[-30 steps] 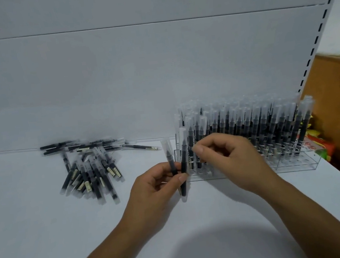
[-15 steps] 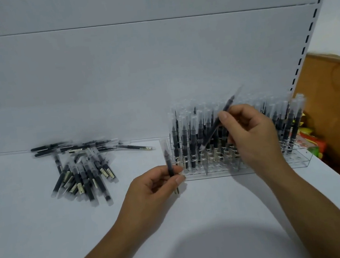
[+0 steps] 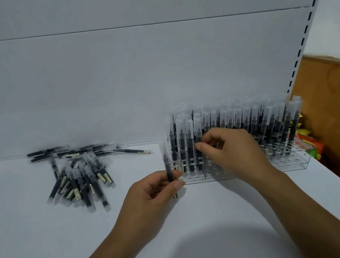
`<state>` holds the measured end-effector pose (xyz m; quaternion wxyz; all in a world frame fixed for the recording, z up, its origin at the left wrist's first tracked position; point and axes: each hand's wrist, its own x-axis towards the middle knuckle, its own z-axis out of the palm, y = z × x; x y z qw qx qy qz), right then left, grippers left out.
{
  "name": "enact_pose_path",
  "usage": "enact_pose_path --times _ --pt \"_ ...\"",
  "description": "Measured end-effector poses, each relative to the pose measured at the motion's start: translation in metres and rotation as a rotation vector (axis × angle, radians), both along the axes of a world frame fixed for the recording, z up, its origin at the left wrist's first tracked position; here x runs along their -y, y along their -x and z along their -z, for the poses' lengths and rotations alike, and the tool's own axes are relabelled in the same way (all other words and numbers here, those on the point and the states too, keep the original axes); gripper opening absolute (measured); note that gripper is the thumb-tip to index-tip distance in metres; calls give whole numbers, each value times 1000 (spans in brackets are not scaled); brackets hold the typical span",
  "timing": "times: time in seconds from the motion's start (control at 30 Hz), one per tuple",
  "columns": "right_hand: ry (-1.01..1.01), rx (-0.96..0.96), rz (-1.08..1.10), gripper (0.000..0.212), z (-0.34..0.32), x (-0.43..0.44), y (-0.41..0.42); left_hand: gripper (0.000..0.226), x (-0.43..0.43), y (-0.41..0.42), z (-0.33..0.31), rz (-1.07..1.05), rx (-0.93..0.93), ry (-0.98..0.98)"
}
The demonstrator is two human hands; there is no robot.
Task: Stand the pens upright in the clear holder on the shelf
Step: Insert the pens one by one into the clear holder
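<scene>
The clear holder (image 3: 296,164) stands on the white shelf at the right, packed with several upright black pens with frosted caps (image 3: 248,120). My right hand (image 3: 233,155) is at its front left part, thumb and forefinger pinching a pen (image 3: 197,134) that stands upright in the front row. My left hand (image 3: 153,192) is just left of the holder and grips one pen (image 3: 166,159) upright, cap up. A pile of loose pens (image 3: 79,177) lies on the shelf at the left.
The white shelf surface (image 3: 196,221) ends in an edge at the right. Beyond it are a brown board (image 3: 336,109) and colourful packets (image 3: 308,144). A slotted white upright (image 3: 310,28) rises behind the holder, and the grey back panel (image 3: 137,69) closes the rear.
My right hand took a pen from my left hand, carried it tilted over the holder, and lowered it upright into the front row. My left hand now holds one pen.
</scene>
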<state>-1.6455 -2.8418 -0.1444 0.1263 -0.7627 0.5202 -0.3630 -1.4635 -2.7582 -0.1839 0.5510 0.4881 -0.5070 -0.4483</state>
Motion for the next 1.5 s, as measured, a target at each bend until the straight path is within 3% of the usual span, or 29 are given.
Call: enact_pose_path --times 0.13,0.3,0.43,0.57,0.67,0.83,0.93,1.1,1.3,1.5 --pt "8 -78 1 14 2 -7 4 14 -1 1 -1 -4 5 11" --pt "126 84 -169 11 -3 -22 2 15 -4 0 -3 -40 42 65" --pt "-48 216 -453 9 4 -36 -16 17 -7 -2 -3 -46 292 183" --pt "-43 217 -451 14 14 -34 -23 22 -8 -3 -2 -52 466 250" --pt "-162 458 -470 13 9 -35 -19 16 -6 -5 2 -141 602 338" --pt "-79 819 -235 7 -7 -23 10 63 -4 -7 8 -155 792 325" --pt "42 736 -92 9 -6 -13 22 76 0 -4 11 -97 882 280" --pt "138 457 -32 17 -8 -6 25 74 1 -5 15 -81 905 238" --pt "40 96 -22 7 -10 -4 15 73 2 -6 18 -90 884 245" --pt "49 9 61 13 -11 -5 14 71 2 -6 16 -86 882 250"
